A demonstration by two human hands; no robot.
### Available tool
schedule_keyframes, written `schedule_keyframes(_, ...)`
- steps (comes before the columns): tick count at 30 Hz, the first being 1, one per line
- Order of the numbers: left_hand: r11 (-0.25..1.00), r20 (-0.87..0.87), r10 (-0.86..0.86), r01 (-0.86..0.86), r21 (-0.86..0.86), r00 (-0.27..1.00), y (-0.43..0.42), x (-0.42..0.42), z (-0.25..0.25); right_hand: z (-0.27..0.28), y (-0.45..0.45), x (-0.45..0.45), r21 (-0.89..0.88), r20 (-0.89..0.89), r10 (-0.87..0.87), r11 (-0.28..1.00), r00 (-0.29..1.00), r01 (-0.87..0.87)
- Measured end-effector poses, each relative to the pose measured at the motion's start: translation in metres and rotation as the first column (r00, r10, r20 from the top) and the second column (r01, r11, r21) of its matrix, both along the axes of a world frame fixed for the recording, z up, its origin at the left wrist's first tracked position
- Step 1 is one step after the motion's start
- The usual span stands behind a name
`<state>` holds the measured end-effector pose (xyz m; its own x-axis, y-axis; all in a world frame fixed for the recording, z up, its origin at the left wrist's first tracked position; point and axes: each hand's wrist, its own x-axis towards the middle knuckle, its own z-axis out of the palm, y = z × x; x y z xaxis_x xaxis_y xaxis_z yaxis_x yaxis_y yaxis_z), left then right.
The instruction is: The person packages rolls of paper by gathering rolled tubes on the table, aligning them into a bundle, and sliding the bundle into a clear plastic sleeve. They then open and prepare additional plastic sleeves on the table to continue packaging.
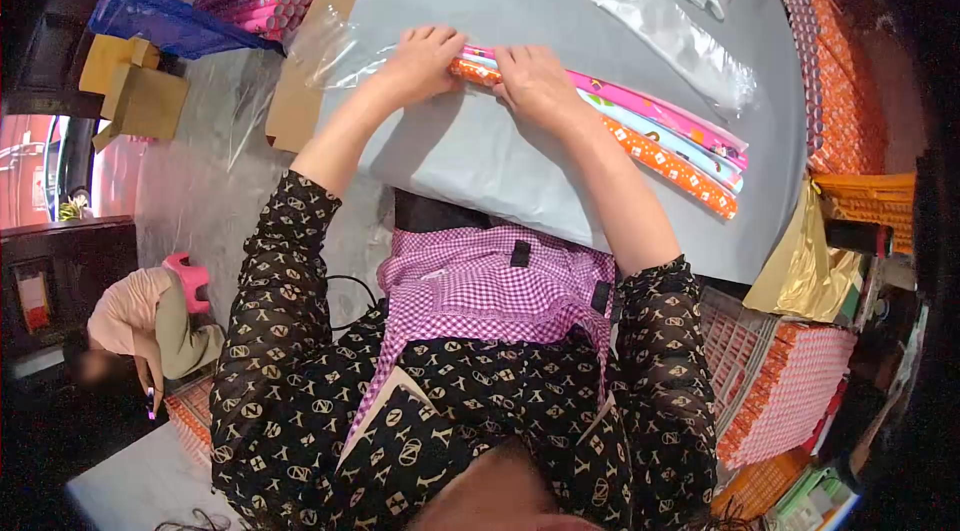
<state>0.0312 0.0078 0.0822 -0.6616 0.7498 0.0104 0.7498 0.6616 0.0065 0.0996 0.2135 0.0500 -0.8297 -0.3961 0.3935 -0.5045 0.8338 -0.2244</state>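
Patterned rolls (pixel 655 131) lie on the grey table (pixel 420 146), long axis ten to four o'clock.
The left hand (pixel 425 61), nearer their ten-o'clock end, curls around it; the right hand (pixel 535 86) closes over them just beside, their length running off to its four o'clock; clear film (pixel 340 51) at nine o'clock.

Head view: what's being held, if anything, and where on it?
Three patterned rolls, side by side: the left hand holds their left end, the right hand a little further along. Their right ends are free of both hands.
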Motion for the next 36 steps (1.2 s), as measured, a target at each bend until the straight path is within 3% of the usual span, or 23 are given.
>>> schedule_keyframes(9, 0.988, -0.123, -0.155, 0.156, -0.006, 0.98, 0.009, -0.003, -0.006, -0.002, 0.003, 0.003, 0.013, 0.075, 0.03, 0.999, 0.997, -0.031)
schedule_keyframes(13, 0.996, -0.065, -0.088, 0.088, -0.002, 0.994, 0.006, -0.009, -0.004, -0.003, 0.001, 0.0, 0.015, 0.058, 0.036, 0.999, 0.998, -0.037)
schedule_keyframes(15, 0.99, -0.114, -0.097, 0.108, 0.093, 0.989, 0.004, -0.006, 0.002, 0.0, 0.0, 0.001, 0.005, 0.078, 0.032, 0.999, 0.996, -0.032)
schedule_keyframes(21, 0.996, 0.01, -0.088, 0.088, 0.011, 0.996, 0.006, -0.003, 0.012, -0.001, 0.0, 0.005, -0.02, -0.004, 0.027, 0.999, 1.0, -0.027)
schedule_keyframes(23, 0.996, 0.061, -0.073, 0.076, -0.041, 0.995, 0.005, -0.005, 0.009, 0.002, 0.0, 0.008, 0.004, 0.048, -0.003, 1.0, 0.999, 0.003)
schedule_keyframes(25, 0.995, 0.007, -0.085, 0.085, 0.055, 0.996, 0.003, -0.006, 0.0, -0.001, 0.0, 0.004, -0.008, 0.061, 0.021, 1.0, 0.998, -0.02)
schedule_keyframes(36, 0.978, -0.029, -0.123, 0.127, 0.165, 0.992, 0.019, 0.013, -0.018, -0.004, 0.001, 0.006, 0.003, 0.022, 0.028, 1.0, 0.999, -0.028)
